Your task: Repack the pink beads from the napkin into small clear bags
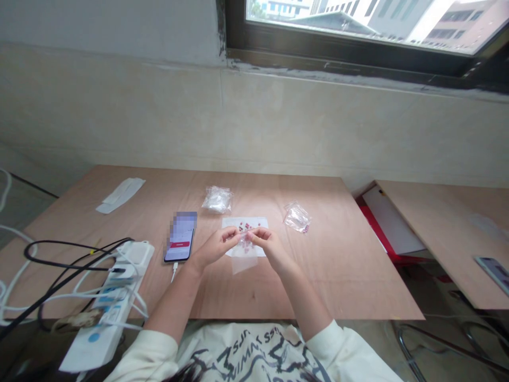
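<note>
Trouble, as I read the head view from my distant seat, would start at the small clear plastic bag [244,244] between the two hands, just above the white rectangular sheet [262,220]. I see the left hand [217,248] with thumb and index finger pinched on the bag's left edge, and the right hand [272,245] pinched likewise on its right edge. Such thin film could slip or tear if the hands pull unevenly, and a tilt could spill whatever is inside; I can't make out its contents clearly. Small pink and dark-red pieces [246,226] lie loose on the sheet just beyond the fingertips, so a knuckle could scatter them across the brown wooden table [338,265]. My other worry is the left forearm, close to the white charging cable [174,272] of the dark-edged phone [183,233]: a snag there could drag the phone.
</note>
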The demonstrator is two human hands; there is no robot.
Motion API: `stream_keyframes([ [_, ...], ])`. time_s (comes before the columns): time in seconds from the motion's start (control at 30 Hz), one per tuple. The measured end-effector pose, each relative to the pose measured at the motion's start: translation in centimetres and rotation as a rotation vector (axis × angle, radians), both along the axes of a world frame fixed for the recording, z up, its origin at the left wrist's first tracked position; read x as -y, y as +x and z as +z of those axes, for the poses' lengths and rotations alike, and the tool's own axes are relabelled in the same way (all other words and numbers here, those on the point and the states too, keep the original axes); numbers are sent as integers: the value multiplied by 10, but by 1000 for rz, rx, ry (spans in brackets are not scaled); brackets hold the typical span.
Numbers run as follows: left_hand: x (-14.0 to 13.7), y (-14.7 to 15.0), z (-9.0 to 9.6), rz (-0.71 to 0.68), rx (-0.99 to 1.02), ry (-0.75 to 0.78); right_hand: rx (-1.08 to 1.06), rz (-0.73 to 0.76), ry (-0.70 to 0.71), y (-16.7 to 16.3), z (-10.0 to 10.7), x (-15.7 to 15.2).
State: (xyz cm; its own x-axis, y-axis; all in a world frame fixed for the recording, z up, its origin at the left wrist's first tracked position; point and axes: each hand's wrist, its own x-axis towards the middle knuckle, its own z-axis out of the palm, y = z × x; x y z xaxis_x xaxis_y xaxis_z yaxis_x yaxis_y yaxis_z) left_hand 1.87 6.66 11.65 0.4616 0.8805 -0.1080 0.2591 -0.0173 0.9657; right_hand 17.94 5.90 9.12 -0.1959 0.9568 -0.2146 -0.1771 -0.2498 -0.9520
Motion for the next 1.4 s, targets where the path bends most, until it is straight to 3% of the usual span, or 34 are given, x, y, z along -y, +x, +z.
stream_keyframes([
  [0.33, 3, -15, -10, 44, 16, -84, 27, -180, -19, 6, 5, 1],
  [0.7, 1, -12, -15, 100, -248, 208, 129, -143, 3, -1, -4, 0],
  [0.93, 0, -9, -14, 64, -188, 137, 169, -266, 77, -4, -14, -5],
  [1.2, -1, -9, -8, 90, -215, 319, 69, -102, 30, -6, -10, -3],
  [1.4, 4, 0, -10, 26, -188, 216, 86, -164, 6, -10, -8, 0],
])
